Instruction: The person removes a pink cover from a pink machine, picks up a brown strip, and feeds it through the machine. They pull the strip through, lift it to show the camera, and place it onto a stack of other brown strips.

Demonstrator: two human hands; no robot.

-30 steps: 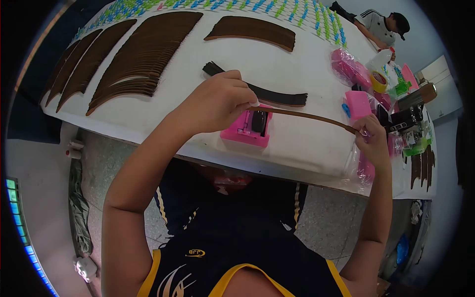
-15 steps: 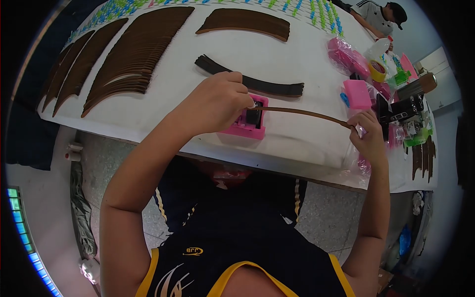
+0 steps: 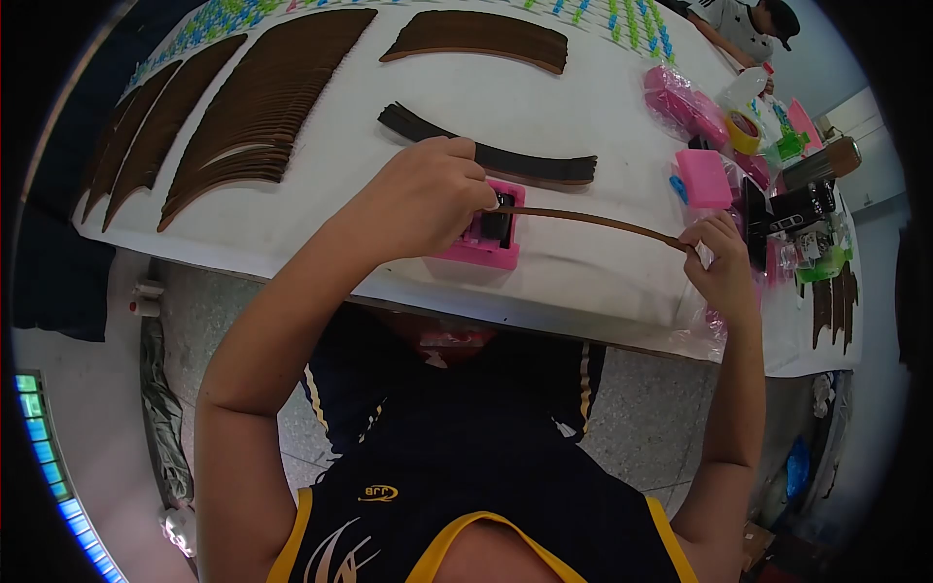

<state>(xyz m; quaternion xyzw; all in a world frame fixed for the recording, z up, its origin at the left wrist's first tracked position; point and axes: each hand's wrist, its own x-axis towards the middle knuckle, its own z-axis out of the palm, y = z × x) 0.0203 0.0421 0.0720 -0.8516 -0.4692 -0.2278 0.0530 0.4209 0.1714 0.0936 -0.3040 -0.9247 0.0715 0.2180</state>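
A thin, curved brown strip [image 3: 598, 222] stretches between my two hands above the white-covered table. My left hand [image 3: 437, 189] is closed on the strip's left end, over a pink box-like holder [image 3: 501, 255] with a black part inside. Part of that holder is hidden behind the hand. At the strip's other end, my right hand [image 3: 719, 255] pinches it between thumb and fingers. Just beyond my left hand lies a small curved stack of dark strips [image 3: 530, 167]. What the strips are made for cannot be told.
Fanned stacks of brown strips [image 3: 272, 107] cover the table's left side, with another stack [image 3: 476, 41] at the back. On the right are a pink block [image 3: 704, 179], yellow tape [image 3: 743, 132] and plastic bags. A person [image 3: 743, 29] sits at the far right corner.
Both hands keep their hold on the brown strip and have hardly moved. The view has shifted very slightly.
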